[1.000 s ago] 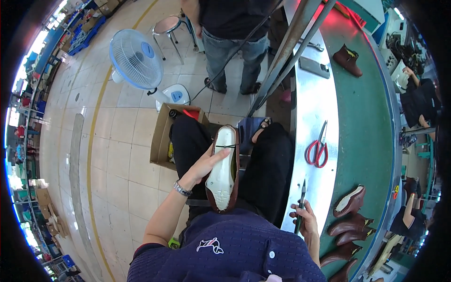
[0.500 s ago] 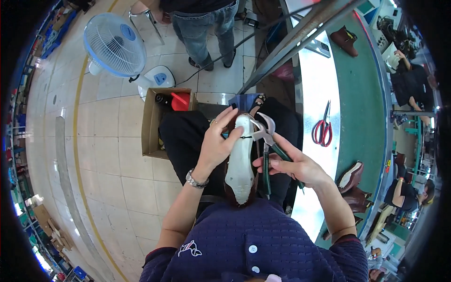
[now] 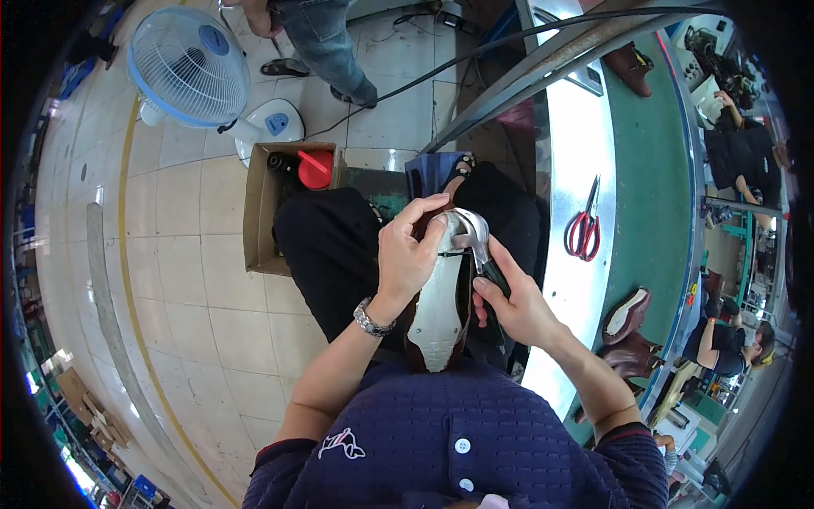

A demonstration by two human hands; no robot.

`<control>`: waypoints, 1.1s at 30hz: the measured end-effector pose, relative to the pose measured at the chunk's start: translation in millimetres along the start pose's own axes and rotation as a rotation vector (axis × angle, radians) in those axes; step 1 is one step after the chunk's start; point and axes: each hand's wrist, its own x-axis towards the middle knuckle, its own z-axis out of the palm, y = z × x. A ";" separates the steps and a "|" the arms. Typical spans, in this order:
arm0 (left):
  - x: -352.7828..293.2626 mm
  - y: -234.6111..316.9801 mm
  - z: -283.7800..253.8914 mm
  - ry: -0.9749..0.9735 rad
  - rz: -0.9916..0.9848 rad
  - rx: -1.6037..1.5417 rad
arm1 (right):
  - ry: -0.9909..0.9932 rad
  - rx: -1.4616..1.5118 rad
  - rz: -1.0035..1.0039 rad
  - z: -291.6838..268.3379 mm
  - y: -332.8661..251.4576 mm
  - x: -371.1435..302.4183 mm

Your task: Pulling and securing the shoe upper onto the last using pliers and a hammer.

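Note:
A brown shoe [image 3: 438,310] lies sole up on my lap, its pale underside facing me and its toe pointing away. My left hand [image 3: 407,263] is wrapped round the toe end, the thumb pressing on the underside. In my right hand [image 3: 521,307] is a pair of pincers [image 3: 479,232] with dark green handles, squeezed close together. The pincers' curved metal head rests against the toe's right edge, close to my left thumb. What the jaw tips bite on is hidden. A thin dark band crosses the underside just below the jaws.
Red-handled scissors [image 3: 583,231] lie on the shiny metal ledge [image 3: 577,144] at right. Beyond it, brown shoes [image 3: 627,316] stand on a green belt [image 3: 632,204]. A cardboard box [image 3: 257,222], a fan [image 3: 191,69] and a person in jeans [image 3: 318,38] are at left. A metal bar [image 3: 509,92] slants across ahead.
The pincers have gone from open jaws beside the toe to sitting against its edge, their handles now closed together. My left hand stays on the toe. The person in jeans has shifted left.

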 end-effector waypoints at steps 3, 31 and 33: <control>-2.2 2.2 1.3 0.019 -0.014 -0.010 | 0.083 -0.151 -0.045 3.1 -0.2 -2.8; 4.8 12.0 -14.4 -0.139 -0.032 0.209 | 0.283 -0.923 -0.242 -3.5 -39.0 7.0; -2.5 10.5 -18.5 -0.142 -0.016 0.211 | 0.365 -0.881 -0.391 1.3 -42.6 -4.5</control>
